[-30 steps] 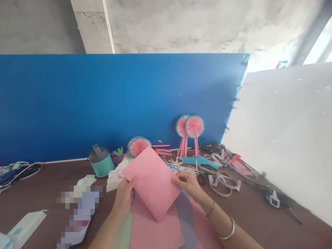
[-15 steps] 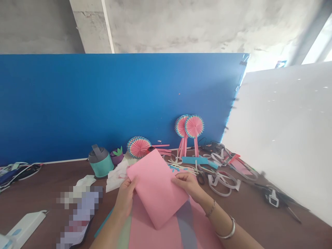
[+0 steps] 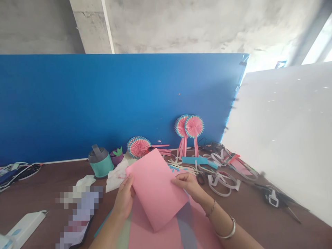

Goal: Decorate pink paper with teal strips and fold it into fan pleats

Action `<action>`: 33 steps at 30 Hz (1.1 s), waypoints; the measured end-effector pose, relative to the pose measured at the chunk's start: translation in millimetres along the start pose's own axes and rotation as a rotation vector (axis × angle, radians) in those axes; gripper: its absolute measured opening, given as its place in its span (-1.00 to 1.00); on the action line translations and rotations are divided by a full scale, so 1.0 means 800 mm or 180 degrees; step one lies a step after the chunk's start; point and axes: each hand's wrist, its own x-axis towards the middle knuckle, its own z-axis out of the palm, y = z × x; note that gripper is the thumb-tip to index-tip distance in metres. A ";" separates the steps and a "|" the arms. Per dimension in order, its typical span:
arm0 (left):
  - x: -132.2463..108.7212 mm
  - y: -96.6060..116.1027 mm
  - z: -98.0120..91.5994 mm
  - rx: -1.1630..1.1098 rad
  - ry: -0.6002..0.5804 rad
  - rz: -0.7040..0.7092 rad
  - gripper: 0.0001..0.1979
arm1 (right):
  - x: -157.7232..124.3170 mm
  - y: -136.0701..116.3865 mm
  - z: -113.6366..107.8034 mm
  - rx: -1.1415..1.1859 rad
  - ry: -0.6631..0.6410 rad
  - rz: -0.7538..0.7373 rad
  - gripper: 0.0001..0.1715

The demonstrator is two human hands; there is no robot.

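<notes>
A folded pink sheet of paper [image 3: 157,188] is held tilted above the brown table [image 3: 46,186]. My left hand [image 3: 123,200] grips its left edge, thumb on top. My right hand [image 3: 189,185] pinches its right edge with closed fingers; that wrist wears a bracelet and a bangle. Under the sheet lies a stack of coloured papers [image 3: 166,231], pink, grey-blue and pale green.
A blue board [image 3: 103,103] stands behind the table and a white board [image 3: 285,131] on the right. Pink paper fans [image 3: 190,127] lean at the back. A teal cup [image 3: 100,162], scissors [image 3: 200,177], paper strips [image 3: 223,180] and a white box [image 3: 24,226] lie around.
The pink sheet has shifted slightly right and turned a little between my hands. My left hand's fingers moved up along its left edge. My right hand stayed almost still.
</notes>
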 end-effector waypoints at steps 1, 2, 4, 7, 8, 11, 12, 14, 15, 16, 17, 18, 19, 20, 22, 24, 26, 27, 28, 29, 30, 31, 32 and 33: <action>0.000 -0.001 -0.001 0.0012 -0.0003 0.0005 -0.55 | 0.000 0.000 0.000 -0.0006 -0.0016 -0.0013 -0.36; 0.000 -0.001 -0.002 0.0023 -0.0009 0.0010 -0.55 | -0.001 0.000 0.000 -0.0011 -0.0029 -0.0027 -0.35; 0.001 -0.002 -0.004 0.0058 -0.0025 0.0007 -0.54 | -0.001 -0.001 -0.001 -0.0022 -0.0049 -0.0046 -0.34; 0.000 -0.001 -0.004 0.0072 -0.0013 -0.0030 -0.53 | -0.002 -0.004 -0.001 -0.0041 -0.0095 -0.0088 -0.32; -0.001 -0.001 -0.004 0.0062 -0.0001 -0.0037 -0.53 | -0.002 -0.005 -0.001 -0.0054 -0.0125 -0.0100 -0.31; -0.003 0.001 -0.003 -0.0003 0.0010 -0.0048 -0.55 | -0.003 -0.008 -0.001 -0.0104 -0.0186 -0.0097 -0.28; -0.004 0.002 -0.002 -0.0025 -0.0004 -0.0060 -0.56 | -0.003 -0.008 0.000 -0.0111 -0.0191 -0.0089 -0.27; -0.005 0.002 -0.002 -0.0058 -0.0037 -0.0085 -0.57 | -0.003 -0.009 0.000 -0.0099 -0.0199 -0.0090 -0.27; -0.005 0.002 -0.002 -0.0063 -0.0033 -0.0094 -0.58 | -0.003 -0.010 0.000 -0.0078 -0.0216 -0.0097 -0.27; -0.005 0.002 -0.002 -0.0067 -0.0016 -0.0101 -0.58 | -0.003 -0.010 0.000 -0.0054 -0.0230 -0.0108 -0.27; -0.004 0.001 -0.002 -0.0075 0.0012 -0.0102 -0.60 | -0.003 -0.011 0.000 -0.0031 -0.0242 -0.0116 -0.28; -0.004 0.001 -0.002 -0.0094 0.0038 -0.0095 -0.61 | -0.003 -0.011 0.000 -0.0013 -0.0253 -0.0122 -0.28; -0.004 0.001 -0.002 -0.0124 0.0052 -0.0088 -0.63 | -0.003 -0.011 0.000 0.0001 -0.0259 -0.0125 -0.28; -0.003 0.000 -0.003 -0.0153 0.0051 -0.0079 -0.64 | -0.003 -0.010 -0.001 0.0007 -0.0261 -0.0123 -0.28; -0.003 0.001 -0.003 -0.0177 0.0019 -0.0066 -0.64 | -0.003 -0.009 -0.002 0.0006 -0.0276 -0.0111 -0.28; -0.003 0.002 -0.003 -0.0170 0.0012 -0.0081 -0.61 | -0.002 -0.006 -0.003 -0.0002 -0.0281 -0.0078 -0.29; -0.004 0.003 -0.002 -0.0170 0.0027 -0.0125 -0.59 | -0.001 -0.003 -0.005 0.0008 -0.0269 0.0024 -0.32; -0.004 0.003 -0.001 -0.0179 0.0032 -0.0155 -0.58 | 0.000 -0.002 -0.005 0.0031 -0.0263 0.0089 -0.35; -0.005 0.003 0.000 -0.0192 0.0045 -0.0188 -0.57 | 0.000 -0.002 -0.005 0.0075 -0.0266 0.0150 -0.38; -0.006 0.002 0.002 -0.0205 0.0045 -0.0242 -0.56 | 0.000 -0.002 -0.005 0.0143 -0.0278 0.0192 -0.42; -0.008 0.000 0.003 -0.0213 0.0035 -0.0308 -0.55 | 0.000 -0.002 -0.004 0.0229 -0.0291 0.0210 -0.45; -0.010 -0.002 0.005 -0.0196 -0.0010 -0.0395 -0.55 | 0.000 -0.003 -0.003 0.0329 -0.0306 0.0215 -0.49; -0.012 -0.004 0.008 -0.0148 -0.0082 -0.0490 -0.55 | -0.001 -0.004 -0.001 0.0431 -0.0320 0.0221 -0.52; -0.014 -0.006 0.010 -0.0073 -0.0169 -0.0574 -0.55 | -0.002 -0.005 0.000 0.0526 -0.0317 0.0237 -0.54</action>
